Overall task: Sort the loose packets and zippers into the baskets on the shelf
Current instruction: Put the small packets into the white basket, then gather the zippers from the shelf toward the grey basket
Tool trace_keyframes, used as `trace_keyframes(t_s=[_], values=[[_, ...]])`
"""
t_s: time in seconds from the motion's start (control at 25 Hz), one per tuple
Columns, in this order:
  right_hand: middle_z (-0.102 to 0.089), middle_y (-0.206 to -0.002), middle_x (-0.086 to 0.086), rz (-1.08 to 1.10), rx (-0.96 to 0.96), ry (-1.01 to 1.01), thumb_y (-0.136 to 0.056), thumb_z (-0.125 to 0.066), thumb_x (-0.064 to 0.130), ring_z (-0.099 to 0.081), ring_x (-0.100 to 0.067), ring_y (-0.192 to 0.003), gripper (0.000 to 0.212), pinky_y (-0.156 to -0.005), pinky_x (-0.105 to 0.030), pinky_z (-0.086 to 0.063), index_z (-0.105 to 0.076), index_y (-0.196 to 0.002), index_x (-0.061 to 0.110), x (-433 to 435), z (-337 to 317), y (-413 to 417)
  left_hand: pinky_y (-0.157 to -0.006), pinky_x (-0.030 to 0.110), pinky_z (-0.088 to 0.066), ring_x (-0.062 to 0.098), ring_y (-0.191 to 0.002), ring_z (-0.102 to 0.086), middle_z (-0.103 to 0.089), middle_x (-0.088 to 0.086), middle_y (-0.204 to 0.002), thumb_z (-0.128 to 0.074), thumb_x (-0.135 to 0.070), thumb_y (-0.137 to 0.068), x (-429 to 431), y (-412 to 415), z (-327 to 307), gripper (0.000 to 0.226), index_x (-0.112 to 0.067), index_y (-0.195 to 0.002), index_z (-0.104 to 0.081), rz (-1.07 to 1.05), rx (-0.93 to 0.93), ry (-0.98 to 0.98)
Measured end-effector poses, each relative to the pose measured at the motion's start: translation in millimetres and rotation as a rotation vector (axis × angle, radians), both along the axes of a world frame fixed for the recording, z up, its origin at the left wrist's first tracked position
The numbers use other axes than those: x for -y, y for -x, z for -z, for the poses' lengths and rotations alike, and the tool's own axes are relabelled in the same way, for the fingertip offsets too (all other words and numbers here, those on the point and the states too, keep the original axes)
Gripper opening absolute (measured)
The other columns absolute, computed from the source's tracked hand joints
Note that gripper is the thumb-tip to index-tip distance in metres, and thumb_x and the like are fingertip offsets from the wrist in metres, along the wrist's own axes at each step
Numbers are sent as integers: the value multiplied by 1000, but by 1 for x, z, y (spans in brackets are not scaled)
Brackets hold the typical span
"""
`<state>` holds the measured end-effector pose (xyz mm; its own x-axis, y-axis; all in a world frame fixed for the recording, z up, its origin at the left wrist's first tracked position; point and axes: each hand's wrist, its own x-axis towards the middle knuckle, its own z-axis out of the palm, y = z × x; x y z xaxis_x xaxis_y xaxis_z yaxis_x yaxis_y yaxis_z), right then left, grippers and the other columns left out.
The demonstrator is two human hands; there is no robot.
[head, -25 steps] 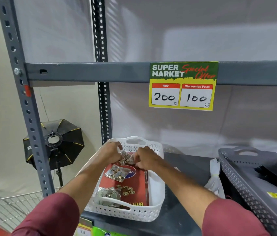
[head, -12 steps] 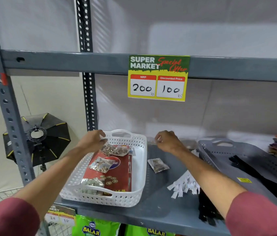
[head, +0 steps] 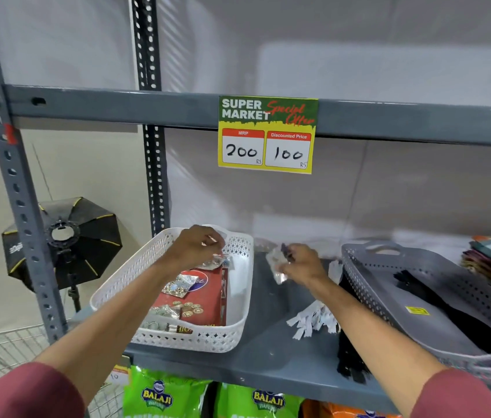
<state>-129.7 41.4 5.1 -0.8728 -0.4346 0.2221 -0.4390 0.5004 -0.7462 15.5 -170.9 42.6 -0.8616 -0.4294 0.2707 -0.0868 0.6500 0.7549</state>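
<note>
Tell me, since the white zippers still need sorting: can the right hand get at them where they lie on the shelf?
Probably yes. The white zippers lie uncovered on the shelf between the two baskets, right under the right forearm. But the right hand already holds a clear packet, so that would likely need dropping first.

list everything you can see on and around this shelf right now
white basket: one, white, left on the shelf
packets in the basket: several, clear with gold pieces, on a red box
red box: one, red, inside the white basket
grey basket: one, grey, right on the shelf, black items inside
white zippers: a bunch, white, loose between the baskets
black zippers: a bunch, black, beside the grey basket
price sign: one, green and yellow, on the upper shelf edge
snack bags: at least two, green, shelf below
left hand: over the white basket, grip unclear
right hand: holding a clear packet
</note>
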Motion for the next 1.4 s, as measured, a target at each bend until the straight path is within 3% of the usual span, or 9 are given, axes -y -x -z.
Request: trace_keyframes(t_s=[0.08, 0.24, 0.4, 0.72, 0.92, 1.04, 1.16, 1.28, 1.4], values=[[-70, -87, 1, 12, -181, 208, -77, -82, 9, -63, -10, -75, 23, -62, -6, -47, -68, -94, 17, 0, -21, -11, -58, 18, -54, 11, -64, -74, -81, 9, -91, -66, -27, -94, -15, 4, -7, 19, -12, -100, -75, 68, -28, -252], [-63, -81, 8, -241, -463, 323, -69, -80, -11, -59, 1, -75, 34, -68, -7, -45, -70, -81, 19, 15, -39, -40, -60, 25, -61, 24, -75, -78, -79, 21, -99, -65, -50, -90, -39, 6, -22, 53, -1, -111, -69, 161, -13, -666], [-59, -91, 15, -357, -517, 253, -75, -74, -12, -58, -3, -93, 39, -79, -17, -50, -63, -90, 21, 31, -32, -53, -73, 30, -60, 19, -74, -73, -74, 14, -94, -72, -9, -90, -32, -10, -11, 26, 0, -114, -70, 195, 25, -649], [-61, -107, -2, -141, -369, 34, -84, -60, -7, -59, -7, -92, 35, -78, -29, -54, -57, -106, 20, 1, -16, -22, -67, 27, -58, 22, -88, -67, -70, 6, -101, -84, -14, -77, 17, -29, 20, 30, -11, -106, -74, -112, 312, -1], [-60, -123, -14, 151, -337, -630, -95, -61, 27, -62, -34, -116, 32, -86, -38, -52, -62, -120, 7, -41, -19, -3, -75, 26, -58, 20, -90, -70, -75, 3, -100, -79, -25, -80, 19, -22, 31, 30, -8, -104, -74, -165, 440, 490], [-56, -140, -10, 230, -252, -866, -94, -61, 48, -55, -32, -132, 58, -97, -40, -53, -57, -136, 9, -55, -11, -1, -80, 28, -59, 23, -99, -69, -70, 3, -107, -79, -16, -78, 20, -18, 33, 33, -9, -109, -69, -151, 424, 555], [-45, -154, -9, 240, -108, -1008, -92, -57, 58, -48, -29, -140, 73, -102, -36, -49, -48, -147, 10, -60, 1, 0, -50, 7, -44, 15, -81, -74, -75, -1, -95, -74, -10, -80, 19, -16, 36, 14, -11, -93, -77, -79, 437, 580], [-52, -147, -13, 215, -16, -973, -93, -57, 42, -56, -30, -132, 62, -96, -33, -50, -53, -141, 3, -65, 6, -2, -41, 7, -40, 7, -66, -67, -77, 1, -90, -74, -10, -80, 20, -16, 35, 11, -12, -90, -80, -72, 446, 562], [-64, -130, -15, 185, 52, -776, -84, -59, 16, -67, -31, -114, 42, -70, -30, -55, -62, -123, 1, -66, 5, -5, -66, 20, -60, 14, -81, -74, -78, 1, -94, -69, -15, -84, 11, -18, 23, 13, -13, -91, -79, -74, 372, 543]])
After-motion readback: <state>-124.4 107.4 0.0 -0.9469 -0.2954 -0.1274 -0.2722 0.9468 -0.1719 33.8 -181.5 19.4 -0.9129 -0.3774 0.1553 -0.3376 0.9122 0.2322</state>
